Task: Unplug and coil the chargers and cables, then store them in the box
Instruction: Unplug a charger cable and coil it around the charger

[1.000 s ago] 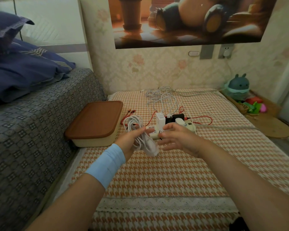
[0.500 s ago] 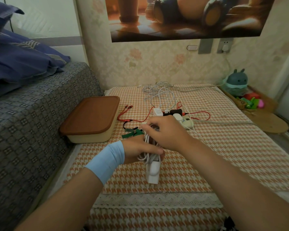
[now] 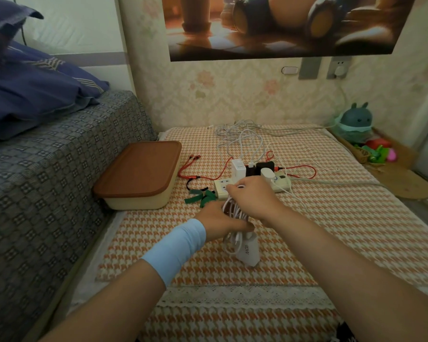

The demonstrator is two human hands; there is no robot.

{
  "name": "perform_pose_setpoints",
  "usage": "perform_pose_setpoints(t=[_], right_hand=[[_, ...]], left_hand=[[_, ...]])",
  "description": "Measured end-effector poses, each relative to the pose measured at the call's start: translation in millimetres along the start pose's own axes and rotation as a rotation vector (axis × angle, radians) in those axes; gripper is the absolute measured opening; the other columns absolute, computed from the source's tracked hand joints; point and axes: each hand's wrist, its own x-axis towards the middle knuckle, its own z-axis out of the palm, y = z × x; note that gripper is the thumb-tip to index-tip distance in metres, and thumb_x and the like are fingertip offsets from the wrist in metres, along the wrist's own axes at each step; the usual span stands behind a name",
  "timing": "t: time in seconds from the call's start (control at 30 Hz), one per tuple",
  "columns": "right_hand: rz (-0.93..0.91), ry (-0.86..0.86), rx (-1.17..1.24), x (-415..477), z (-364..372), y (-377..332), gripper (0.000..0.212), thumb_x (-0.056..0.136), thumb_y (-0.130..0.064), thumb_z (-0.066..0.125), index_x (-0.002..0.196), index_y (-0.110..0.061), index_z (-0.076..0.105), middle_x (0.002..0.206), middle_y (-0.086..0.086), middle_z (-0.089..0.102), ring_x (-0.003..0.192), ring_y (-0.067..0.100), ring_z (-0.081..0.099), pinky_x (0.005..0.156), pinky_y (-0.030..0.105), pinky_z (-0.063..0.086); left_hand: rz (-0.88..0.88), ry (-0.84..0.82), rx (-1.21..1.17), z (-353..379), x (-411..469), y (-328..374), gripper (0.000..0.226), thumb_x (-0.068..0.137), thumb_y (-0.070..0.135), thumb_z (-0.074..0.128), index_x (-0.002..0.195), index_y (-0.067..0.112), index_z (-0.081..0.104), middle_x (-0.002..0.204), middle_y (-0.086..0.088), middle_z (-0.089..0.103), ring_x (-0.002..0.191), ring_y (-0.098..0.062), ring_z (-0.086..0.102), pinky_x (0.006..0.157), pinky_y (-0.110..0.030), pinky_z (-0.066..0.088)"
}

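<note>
Nearest the camera, both forearms reach forward over the checked mat (image 3: 331, 230), the left one in a pale blue wrist sleeve (image 3: 176, 248). The left hand (image 3: 218, 219) has its fingers curled round the middle of a coiled white cable (image 3: 234, 211) and holds the bundle upright. The cable's white charger (image 3: 249, 251) hangs below the hand (whether it touches the mat I cannot tell). The right hand (image 3: 253, 197) comes down on top of the coil with the wrist bent, its fingers pinching the upper loops.

The step in hand looks like finishing this one coil: the loops are gathered but nothing binds them. The next move probably calls for a tie. The green ties (image 3: 203, 197) lie on the mat just beyond the left hand, so one hand would have to keep the loops together while the other lets go to fetch one.

Just past the hands lies the power strip (image 3: 221, 187), with a white plug (image 3: 237, 166) and a black plug (image 3: 265, 166) standing in it, so there is more unplugging to do. The box (image 3: 139, 174) sits to the left against the bed, its brown lid on, and needs opening before anything goes in. A red cable (image 3: 200, 178) and loose white cables (image 3: 242, 141) trail toward the wall.
</note>
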Motion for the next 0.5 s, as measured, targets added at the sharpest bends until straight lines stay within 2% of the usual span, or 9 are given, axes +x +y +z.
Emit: perform_pose_setpoints(t=[0.07,0.13,0.17,0.23,0.3,0.33,0.37,0.43,0.5], right_hand=[[0.078,-0.009,0.077,1,0,3,0.047,0.098,-0.03,0.059,0.065,0.002,0.048,0.056,0.008,0.037,0.055,0.024,0.036,0.058,0.037,0.029],[0.08,-0.051,0.048,-1,-4,3,0.052,0.099,-0.033,0.058,0.059,-0.013,0.032,0.052,0.001,0.026,0.048,0.021,0.026,0.057,0.036,0.023],[0.055,-0.084,0.011,-2,-7,2,0.053,0.1,-0.037,0.056,0.059,-0.015,0.031,0.052,0.0,0.025,0.046,0.019,0.024,0.056,0.034,0.023],[-0.035,-0.137,-0.049,-4,-14,4,0.05,0.102,-0.045,0.05,0.065,-0.012,0.045,0.056,-0.002,0.036,0.048,0.017,0.033,0.055,0.032,0.029],[-0.18,-0.146,-0.077,-8,-20,7,0.036,0.102,-0.049,0.048,0.095,-0.017,0.064,0.083,-0.007,0.057,0.072,0.009,0.054,0.068,0.029,0.044],[-0.256,-0.148,-0.075,-9,-23,8,0.029,0.102,-0.047,0.049,0.105,-0.023,0.065,0.097,-0.013,0.06,0.086,0.002,0.056,0.076,0.027,0.046],[-0.324,-0.159,-0.066,-10,-25,8,0.024,0.103,-0.044,0.05,0.105,-0.026,0.066,0.1,-0.017,0.061,0.089,-0.002,0.056,0.077,0.024,0.044],[-0.405,-0.173,-0.067,-12,-25,7,0.026,0.102,-0.041,0.052,0.087,-0.025,0.066,0.082,-0.014,0.061,0.073,-0.001,0.055,0.067,0.019,0.039],[-0.444,-0.11,-0.108,-9,-22,8,0.041,0.1,-0.043,0.055,0.069,-0.017,0.061,0.062,-0.006,0.053,0.056,0.007,0.047,0.056,0.021,0.036]], left_hand=[[-0.057,-0.016,-0.08,5,3,-5,0.039,0.065,0.033,0.084,0.097,0.014,0.073,0.096,-0.006,0.073,0.087,-0.022,0.068,0.079,-0.04,0.059],[-0.067,-0.051,-0.123,8,5,-8,0.05,0.056,0.039,0.083,0.098,0.014,0.074,0.1,-0.009,0.074,0.096,-0.028,0.069,0.088,-0.05,0.056],[-0.068,-0.073,-0.13,8,6,-8,0.051,0.057,0.04,0.081,0.099,0.013,0.073,0.101,-0.009,0.074,0.097,-0.029,0.069,0.091,-0.05,0.054],[-0.054,-0.136,-0.154,7,6,-7,0.032,0.07,0.032,0.074,0.093,0.009,0.072,0.098,-0.01,0.074,0.098,-0.03,0.068,0.096,-0.048,0.052],[-0.044,-0.193,-0.192,4,4,-4,0.015,0.081,0.021,0.063,0.08,0.008,0.07,0.087,-0.01,0.074,0.087,-0.029,0.066,0.096,-0.046,0.051],[-0.027,-0.209,-0.202,2,2,-2,0.014,0.082,0.019,0.06,0.076,0.009,0.068,0.081,-0.009,0.072,0.082,-0.027,0.065,0.094,-0.046,0.051],[-0.007,-0.221,-0.209,0,1,0,0.013,0.082,0.018,0.06,0.075,0.009,0.067,0.077,-0.007,0.071,0.078,-0.025,0.063,0.092,-0.046,0.051],[0.016,-0.244,-0.214,-2,-1,2,0.012,0.082,0.017,0.06,0.075,0.008,0.065,0.071,-0.005,0.068,0.074,-0.023,0.061,0.083,-0.041,0.052],[0.017,-0.262,-0.187,-4,-2,2,0.013,0.085,0.016,0.06,0.076,0.009,0.065,0.071,-0.004,0.068,0.075,-0.022,0.062,0.079,-0.035,0.05]])
